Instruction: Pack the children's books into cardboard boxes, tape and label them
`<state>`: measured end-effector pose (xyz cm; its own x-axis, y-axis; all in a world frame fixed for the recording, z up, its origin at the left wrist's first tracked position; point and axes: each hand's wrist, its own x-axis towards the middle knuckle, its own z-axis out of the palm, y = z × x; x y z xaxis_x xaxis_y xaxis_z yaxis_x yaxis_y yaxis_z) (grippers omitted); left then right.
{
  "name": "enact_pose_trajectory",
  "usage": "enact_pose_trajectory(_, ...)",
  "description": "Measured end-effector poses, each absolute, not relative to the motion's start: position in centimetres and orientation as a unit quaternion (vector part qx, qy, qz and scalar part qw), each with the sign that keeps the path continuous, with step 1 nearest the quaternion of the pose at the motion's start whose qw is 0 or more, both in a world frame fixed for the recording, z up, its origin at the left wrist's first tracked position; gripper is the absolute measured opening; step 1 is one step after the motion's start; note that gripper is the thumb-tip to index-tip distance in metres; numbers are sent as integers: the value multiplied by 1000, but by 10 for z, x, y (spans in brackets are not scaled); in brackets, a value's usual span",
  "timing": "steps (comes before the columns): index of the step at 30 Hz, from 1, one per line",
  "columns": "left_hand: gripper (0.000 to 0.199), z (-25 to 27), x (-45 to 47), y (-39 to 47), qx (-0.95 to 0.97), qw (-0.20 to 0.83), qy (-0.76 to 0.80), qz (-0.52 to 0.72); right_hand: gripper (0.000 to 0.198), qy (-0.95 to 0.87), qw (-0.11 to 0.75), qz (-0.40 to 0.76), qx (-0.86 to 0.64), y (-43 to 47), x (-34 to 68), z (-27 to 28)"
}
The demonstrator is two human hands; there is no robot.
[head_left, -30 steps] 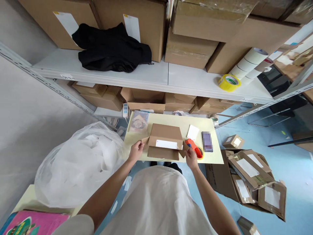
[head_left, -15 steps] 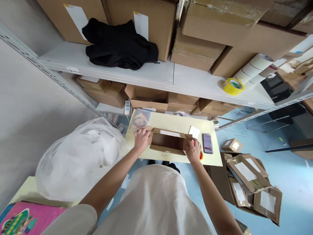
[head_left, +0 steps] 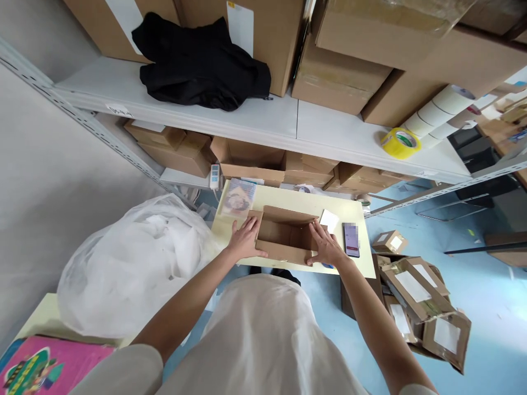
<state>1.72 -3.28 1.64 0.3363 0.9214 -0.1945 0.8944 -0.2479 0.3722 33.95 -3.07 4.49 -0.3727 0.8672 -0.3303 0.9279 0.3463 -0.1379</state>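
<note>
Our left hand (head_left: 246, 240) and right hand (head_left: 328, 248) spread wide, touching one open brown cardboard box (head_left: 285, 253) between them.

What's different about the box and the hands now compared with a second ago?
The cardboard box has been tipped so its opening, which faced the person, now faces up. The left hand and right hand have gone from pinching its side flaps to spreading fingers against its ends. The phone and white card stayed put.
</note>
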Motion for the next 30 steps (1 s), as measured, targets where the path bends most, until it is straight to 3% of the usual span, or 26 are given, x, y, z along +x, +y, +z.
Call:
enact_pose_trajectory(5, 127, 15, 24, -32, 768, 234, 596, -22, 138, 804, 132, -131, 564, -14, 333, 44)
enact_pose_trajectory(13, 128, 3, 37, -28, 740, 243, 627, -17, 132, 814, 152, -156, 538, 19, 343, 35)
enact_pose_trajectory(30, 113, -14, 47, -20, 697, 251, 668, 64, 139, 784, 51, -309, 536, 48, 355, 11)
